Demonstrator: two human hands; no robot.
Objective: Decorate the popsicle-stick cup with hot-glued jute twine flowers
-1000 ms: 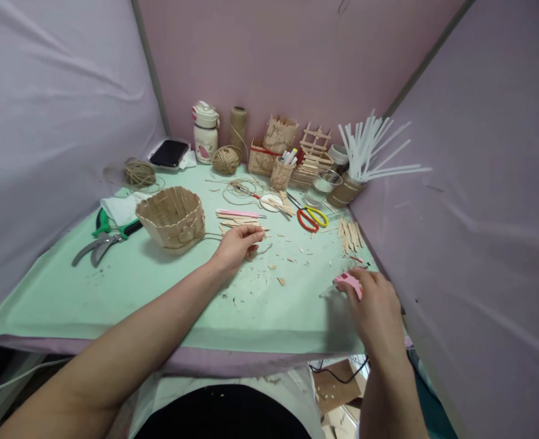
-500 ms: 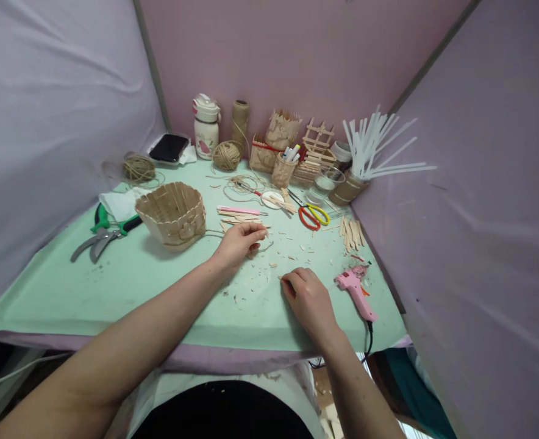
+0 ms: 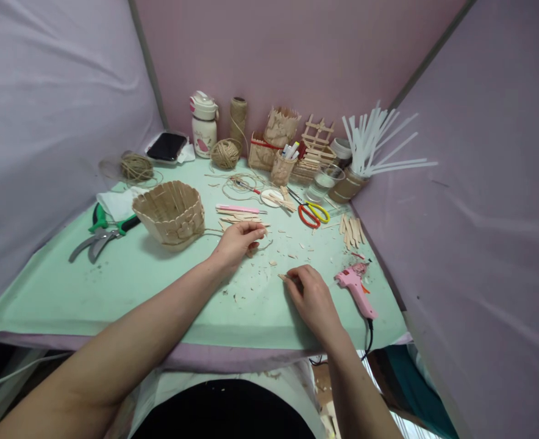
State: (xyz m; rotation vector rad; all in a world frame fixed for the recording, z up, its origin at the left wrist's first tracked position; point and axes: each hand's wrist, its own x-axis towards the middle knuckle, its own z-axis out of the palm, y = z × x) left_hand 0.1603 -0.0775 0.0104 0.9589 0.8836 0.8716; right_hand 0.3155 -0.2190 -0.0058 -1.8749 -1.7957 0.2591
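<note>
My left hand [image 3: 242,239] is closed in a pinch above the middle of the table, with a tiny pale wooden piece [image 3: 266,232] at its fingertips. Beneath that hand runs a thin twine [image 3: 213,231], coming from the woven wooden-strip basket [image 3: 173,216] to its left. Nearer the front edge, my right hand [image 3: 310,299] pinches a small piece of wooden stick [image 3: 281,277] between thumb and fingers; the tip pokes out to the left. Wood chips [image 3: 292,256] lie scattered between the hands.
A pink glue gun [image 3: 356,289] rests at right, below some craft sticks [image 3: 352,231]. Scissors [image 3: 313,213], a pink pen-like tool [image 3: 239,210] and more sticks lie behind the hands. Green-handled pruners [image 3: 100,238] are at left. A bottle [image 3: 204,125] and a water cup [image 3: 322,183] stand behind.
My right hand's fingers have shifted and lifted slightly, and more of the wooden piece shows at their tips. My left hand has stayed nearly still. The view has moved slightly.
</note>
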